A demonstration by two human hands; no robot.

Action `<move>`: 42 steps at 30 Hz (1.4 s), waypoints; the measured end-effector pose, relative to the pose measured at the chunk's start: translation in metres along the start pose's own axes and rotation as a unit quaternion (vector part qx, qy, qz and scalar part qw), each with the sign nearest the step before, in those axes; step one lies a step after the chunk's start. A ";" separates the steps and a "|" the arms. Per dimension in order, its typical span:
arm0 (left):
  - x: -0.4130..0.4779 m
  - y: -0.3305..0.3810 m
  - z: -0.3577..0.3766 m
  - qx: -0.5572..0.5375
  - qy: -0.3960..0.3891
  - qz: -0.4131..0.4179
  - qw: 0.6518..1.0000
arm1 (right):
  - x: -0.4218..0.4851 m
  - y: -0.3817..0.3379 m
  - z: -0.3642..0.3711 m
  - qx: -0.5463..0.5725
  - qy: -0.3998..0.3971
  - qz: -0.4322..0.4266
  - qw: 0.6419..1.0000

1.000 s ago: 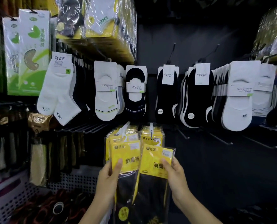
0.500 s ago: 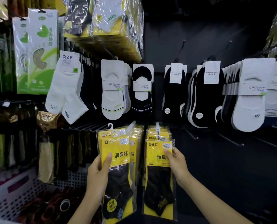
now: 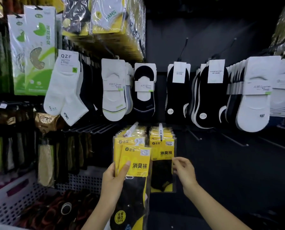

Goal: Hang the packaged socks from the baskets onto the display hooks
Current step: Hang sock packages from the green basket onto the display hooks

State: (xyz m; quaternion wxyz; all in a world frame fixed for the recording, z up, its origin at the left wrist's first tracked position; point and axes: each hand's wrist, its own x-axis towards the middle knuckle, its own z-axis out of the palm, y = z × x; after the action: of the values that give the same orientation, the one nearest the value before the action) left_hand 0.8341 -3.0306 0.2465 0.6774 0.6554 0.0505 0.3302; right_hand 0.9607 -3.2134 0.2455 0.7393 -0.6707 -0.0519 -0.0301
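My left hand (image 3: pixel 115 178) grips a few yellow sock packs (image 3: pixel 135 163) by their left edge, thumb across the front. It holds them just in front of and below the full left hook (image 3: pixel 131 130). Another stack of the same yellow packs (image 3: pixel 162 153) hangs on the right hook (image 3: pixel 160 131). My right hand (image 3: pixel 184 171) is beside that stack, its loosely curled fingertips at the front pack's right edge and nothing in its grasp.
A white perforated basket (image 3: pixel 8 196) with dark red goods sits at the lower left. Rows of white and black socks (image 3: pixel 113 97) hang above. Bare hooks (image 3: pixel 234 140) stick out to the right of the yellow packs.
My right hand has let go of the pack on the right hook and drawn back to its right edge. My left hand has moved its packs right, in front of the left stack.
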 end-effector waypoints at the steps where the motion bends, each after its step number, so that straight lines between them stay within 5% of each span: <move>1: -0.002 -0.002 0.004 -0.005 -0.003 -0.010 1.000 | -0.009 -0.005 0.002 0.002 -0.046 -0.003 0.999; 6: -0.012 -0.007 0.028 -0.003 -0.003 -0.034 0.999 | -0.045 -0.020 0.013 0.032 -0.166 -0.045 0.984; 15: -0.017 -0.012 0.032 -0.037 -0.034 -0.029 0.998 | -0.050 -0.016 0.000 0.060 -0.140 -0.067 0.986; 21: -0.001 -0.014 0.004 0.018 0.061 0.000 0.998 | -0.032 -0.030 -0.010 0.040 -0.090 -0.096 0.991; 31: 0.014 -0.019 -0.026 0.073 0.110 0.053 0.990 | 0.004 -0.036 0.010 -0.030 -0.087 -0.140 0.986; 42: 0.012 -0.016 -0.010 0.038 0.064 0.032 0.997 | 0.038 -0.010 0.020 -0.074 0.030 -0.106 0.991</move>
State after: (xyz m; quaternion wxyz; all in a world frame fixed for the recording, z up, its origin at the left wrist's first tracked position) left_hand 0.8450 -3.0146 0.2347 0.6365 0.6598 0.0854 0.3903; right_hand 0.9966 -3.1937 0.2621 0.6812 -0.7133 -0.0981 -0.1325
